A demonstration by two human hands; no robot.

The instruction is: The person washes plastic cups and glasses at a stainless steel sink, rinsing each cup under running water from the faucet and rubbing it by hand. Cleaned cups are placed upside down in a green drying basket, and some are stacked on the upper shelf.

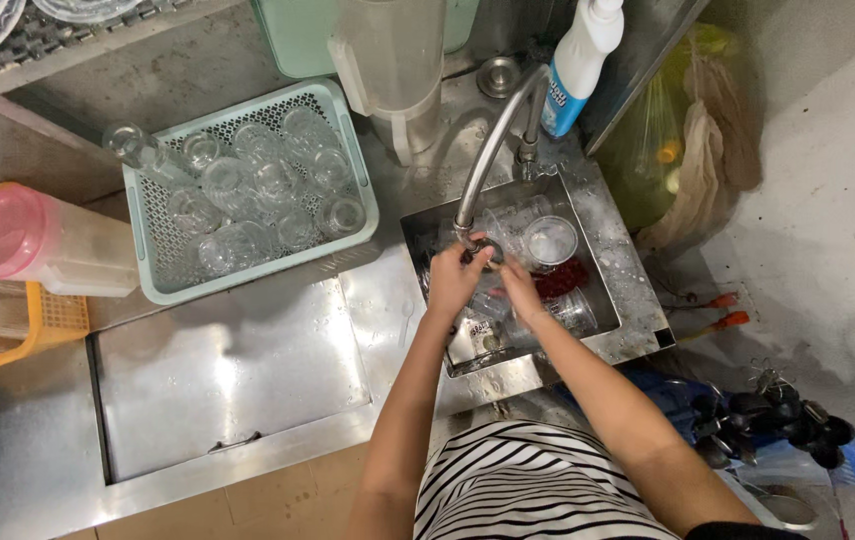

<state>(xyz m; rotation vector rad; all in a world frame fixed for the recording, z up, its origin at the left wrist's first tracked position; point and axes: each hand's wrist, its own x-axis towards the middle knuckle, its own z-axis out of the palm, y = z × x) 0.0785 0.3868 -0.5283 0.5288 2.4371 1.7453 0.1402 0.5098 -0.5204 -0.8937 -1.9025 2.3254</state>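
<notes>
Both my hands are over a small steel sink (638, 318), right under the spout of a curved tap (493, 145). My left hand (456, 280) and my right hand (520, 287) close together around a clear drinking glass (493, 262) held between them. More clear glasses lie in the sink, one of them (552, 241) upright with foam in it, beside a red scouring pad (563, 279).
A pale green basket (353, 165) full of upturned glasses stands left of the sink. A pink-lidded jug (43, 245) lies in an orange basket (58, 322). A clear pitcher (393, 60) and a white-and-blue bottle (580, 62) stand behind the tap. A steel hatch (228, 375) lies in the counter.
</notes>
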